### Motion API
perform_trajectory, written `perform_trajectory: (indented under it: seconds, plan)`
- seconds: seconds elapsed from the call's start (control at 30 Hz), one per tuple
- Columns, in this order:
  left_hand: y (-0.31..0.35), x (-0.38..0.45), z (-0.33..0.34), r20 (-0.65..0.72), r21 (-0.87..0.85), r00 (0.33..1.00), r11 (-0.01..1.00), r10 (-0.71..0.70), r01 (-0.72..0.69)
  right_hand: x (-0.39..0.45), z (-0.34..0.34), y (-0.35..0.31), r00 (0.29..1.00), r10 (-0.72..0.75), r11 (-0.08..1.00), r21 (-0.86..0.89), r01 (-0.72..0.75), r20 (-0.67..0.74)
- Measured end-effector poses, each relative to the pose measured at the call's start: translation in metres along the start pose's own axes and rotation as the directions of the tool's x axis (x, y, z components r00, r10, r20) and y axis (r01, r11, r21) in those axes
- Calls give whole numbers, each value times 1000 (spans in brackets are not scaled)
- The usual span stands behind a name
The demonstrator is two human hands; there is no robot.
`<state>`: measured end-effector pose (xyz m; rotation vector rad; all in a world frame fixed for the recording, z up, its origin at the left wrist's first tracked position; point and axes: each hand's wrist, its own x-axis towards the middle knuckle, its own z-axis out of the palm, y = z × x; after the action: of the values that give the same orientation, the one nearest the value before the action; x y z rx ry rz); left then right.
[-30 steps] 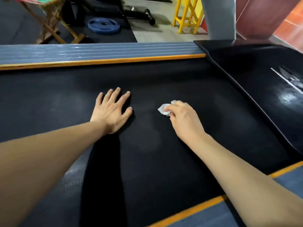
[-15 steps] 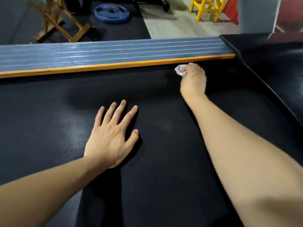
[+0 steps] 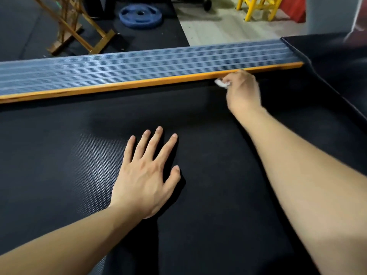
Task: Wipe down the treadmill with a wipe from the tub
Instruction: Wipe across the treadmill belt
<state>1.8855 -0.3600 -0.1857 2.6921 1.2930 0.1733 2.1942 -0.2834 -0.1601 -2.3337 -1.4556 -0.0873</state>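
The small white wipe [image 3: 222,83] is bunched up in the right hand [image 3: 243,90]. The fingers are curled tight around it, so only a bit pokes out. The wipe is at the far edge of the black treadmill belt [image 3: 208,195], right by the orange strip [image 3: 123,85] and the ribbed grey side rail [image 3: 119,64]. The left hand [image 3: 146,175] lies flat on the belt with its fingers spread apart. On the floor past the treadmill are a blue weight plate [image 3: 140,15], a wooden stand [image 3: 77,26] and a yellow stool [image 3: 260,7].

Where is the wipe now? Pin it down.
In the head view, the wipe is pinched in the right hand, upper right, against the orange strip at the belt's far edge.
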Motion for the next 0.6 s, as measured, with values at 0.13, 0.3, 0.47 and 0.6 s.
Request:
perform_trajectory:
  seconds: [0.13, 0.3, 0.47, 0.6]
  plan:
    - [1, -1, 0, 8, 0, 1000, 1000, 0, 0, -31, 10, -73, 995, -92, 964, 252, 80, 36]
    - [1, 1, -3, 25, 3, 1000, 1000, -7, 6, -75, 17, -123, 801, -581, 796, 304, 523, 142]
    - [3, 0, -3, 2, -7, 1000, 1000, -6, 6, -30, -16, -16, 970, -211, 977, 47, 207, 123]
    - [2, 0, -2, -10, -17, 1000, 1000, 0, 0, -42, -25, -17, 1000, 15, 999, 29, -16, 28]
